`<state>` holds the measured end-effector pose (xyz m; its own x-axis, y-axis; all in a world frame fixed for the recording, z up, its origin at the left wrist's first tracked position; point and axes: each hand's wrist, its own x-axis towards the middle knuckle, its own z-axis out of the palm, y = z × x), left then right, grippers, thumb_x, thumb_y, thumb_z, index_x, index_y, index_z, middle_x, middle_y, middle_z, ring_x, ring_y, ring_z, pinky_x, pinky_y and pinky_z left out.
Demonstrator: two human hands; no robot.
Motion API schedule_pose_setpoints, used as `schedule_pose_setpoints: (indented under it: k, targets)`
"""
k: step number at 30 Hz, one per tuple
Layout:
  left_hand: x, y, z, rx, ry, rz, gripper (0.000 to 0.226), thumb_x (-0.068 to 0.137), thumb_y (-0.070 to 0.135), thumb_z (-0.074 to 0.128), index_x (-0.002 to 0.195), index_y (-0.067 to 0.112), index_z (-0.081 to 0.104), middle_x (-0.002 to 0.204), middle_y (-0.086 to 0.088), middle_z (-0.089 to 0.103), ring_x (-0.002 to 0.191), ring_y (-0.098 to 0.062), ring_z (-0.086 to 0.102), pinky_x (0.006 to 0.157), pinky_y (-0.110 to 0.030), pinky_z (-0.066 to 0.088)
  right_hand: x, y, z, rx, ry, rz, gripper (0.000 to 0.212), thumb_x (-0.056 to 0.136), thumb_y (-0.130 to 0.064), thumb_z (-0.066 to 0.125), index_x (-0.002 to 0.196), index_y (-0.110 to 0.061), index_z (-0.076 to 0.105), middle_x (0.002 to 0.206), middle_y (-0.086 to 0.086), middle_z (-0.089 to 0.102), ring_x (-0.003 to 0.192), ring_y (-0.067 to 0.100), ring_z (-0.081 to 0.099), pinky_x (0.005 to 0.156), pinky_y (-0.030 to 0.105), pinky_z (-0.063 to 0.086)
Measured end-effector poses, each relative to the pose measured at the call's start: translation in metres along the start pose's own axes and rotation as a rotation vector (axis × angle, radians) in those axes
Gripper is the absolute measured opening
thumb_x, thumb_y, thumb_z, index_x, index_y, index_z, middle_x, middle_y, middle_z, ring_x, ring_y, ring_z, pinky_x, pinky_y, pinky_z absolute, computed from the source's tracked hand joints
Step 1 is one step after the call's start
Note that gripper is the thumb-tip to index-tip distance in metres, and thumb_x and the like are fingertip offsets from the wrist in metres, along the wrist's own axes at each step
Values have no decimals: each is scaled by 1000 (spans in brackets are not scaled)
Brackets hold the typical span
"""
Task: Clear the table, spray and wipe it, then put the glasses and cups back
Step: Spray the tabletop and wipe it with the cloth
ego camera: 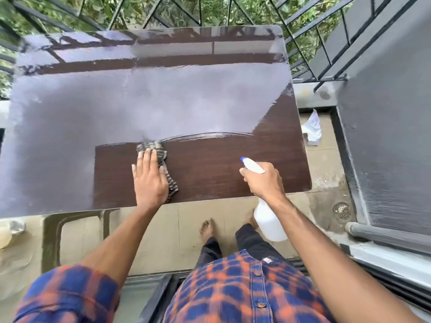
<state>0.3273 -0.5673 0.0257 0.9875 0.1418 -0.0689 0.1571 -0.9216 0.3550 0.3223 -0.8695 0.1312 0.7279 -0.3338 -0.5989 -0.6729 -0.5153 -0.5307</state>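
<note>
Fingers (pixel 145 159) of the left hand (pixel 149 180) are lying straight and flat, pressing a dark checked cloth (pixel 173 186) onto the table (pixel 163 101); nothing is curled round it. The cloth is bunching ahead of the fingertips at 12 o'clock and trailing out beside the palm toward 5 o'clock, near the table's 6 o'clock edge. A thin wet streak (pixel 210 136) is running from the cloth toward 3 o'clock.

The right hand (pixel 263 180) is clenching the neck of a white spray bottle (pixel 268 220), its nozzle pointing toward 10 o'clock over the tabletop and its body hanging tilted just off the 6 o'clock edge.

A dark wood-grain patch is showing around both hands, while a pale grey sheen is covering the wide stretch of tabletop from 9 through 12 o'clock.

A black railing (pixel 314 43) is hugging the 12 o'clock edge. At 3 o'clock a narrow strip of floor (pixel 324 164) is separating the table from a grey wall (pixel 384 136), with a plastic bag (pixel 311 129) and a floor drain (pixel 341 209) lying in it. 2 bare feet (pixel 207 231) are standing at 6 o'clock.
</note>
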Motion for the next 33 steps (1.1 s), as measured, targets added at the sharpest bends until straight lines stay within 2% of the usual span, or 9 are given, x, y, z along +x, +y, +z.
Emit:
schedule_pose_setpoints:
  k: [3, 8, 15, 19, 22, 25, 27, 30, 33]
  targets:
    - [-17, -9, 0, -20, 28, -11, 55, 102, 30, 29, 152, 7, 33, 160, -12, 30, 151, -31, 18, 120, -57, 20, -8, -1, 13, -32, 0, -5, 37, 85, -44, 68, 88, -8, 72, 82, 8, 78, 81, 34, 72, 79, 41, 58]
    - [-55, 24, 12, -68, 43, -48, 53, 104, 26, 31, 153, 6, 31, 161, -13, 29, 152, -31, 16, 122, -50, 17, -25, 8, 26, -30, -15, 9, 43, 78, -50, 62, 89, -10, 73, 83, 6, 79, 84, 33, 72, 81, 43, 58]
    - [-87, 97, 42, -21, -91, 146, 56, 104, 29, 28, 156, 9, 24, 164, -10, 22, 153, -28, 13, 124, -47, 12, -34, 49, 15, 24, 68, 114, 31, 90, -38, 70, 90, -8, 73, 83, 5, 78, 82, 33, 70, 72, 38, 53]
    - [-88, 147, 56, 14, -219, 314, 58, 105, 30, 24, 158, 9, 15, 166, -11, 12, 154, -28, 5, 124, -46, 4, -38, 70, -3, 60, 136, 190, 29, 85, -37, 68, 86, -9, 74, 79, 8, 78, 78, 38, 73, 75, 44, 60]
    - [-87, 187, 66, 35, -307, 469, 59, 105, 32, 23, 159, 9, 12, 167, -10, 9, 154, -29, 1, 124, -47, 5, -38, 83, -20, 104, 192, 237, 37, 75, -44, 64, 83, -9, 74, 79, 9, 78, 74, 40, 73, 75, 48, 62]
    - [-85, 219, 77, 83, -387, 614, 62, 105, 36, 22, 159, 8, 11, 167, -11, 8, 154, -30, 2, 124, -50, 9, -34, 96, -35, 140, 243, 253, 35, 70, -47, 63, 76, -14, 74, 73, 5, 76, 70, 39, 72, 74, 51, 64]
    - [-83, 234, 82, 119, -416, 670, 65, 104, 41, 22, 159, 8, 9, 167, -11, 6, 154, -30, 2, 123, -51, 11, -32, 103, -43, 152, 261, 271, 34, 69, -46, 63, 78, -15, 75, 75, 5, 77, 72, 40, 73, 75, 52, 64]
    - [-82, 256, 90, 215, -474, 732, 79, 102, 51, 31, 159, 10, -4, 167, -10, -8, 153, -29, -10, 124, -50, 2, -31, 114, -57, 189, 294, 290, 29, 68, -44, 63, 82, -21, 75, 74, 5, 76, 73, 42, 72, 76, 54, 64]
    - [-79, 274, 95, 291, -488, 797, 96, 95, 54, 47, 158, 10, -9, 166, -11, -12, 153, -30, -14, 123, -50, -2, -29, 124, -71, 238, 329, 318, 19, 69, -43, 65, 77, -28, 75, 71, 3, 76, 76, 39, 73, 77, 57, 64]
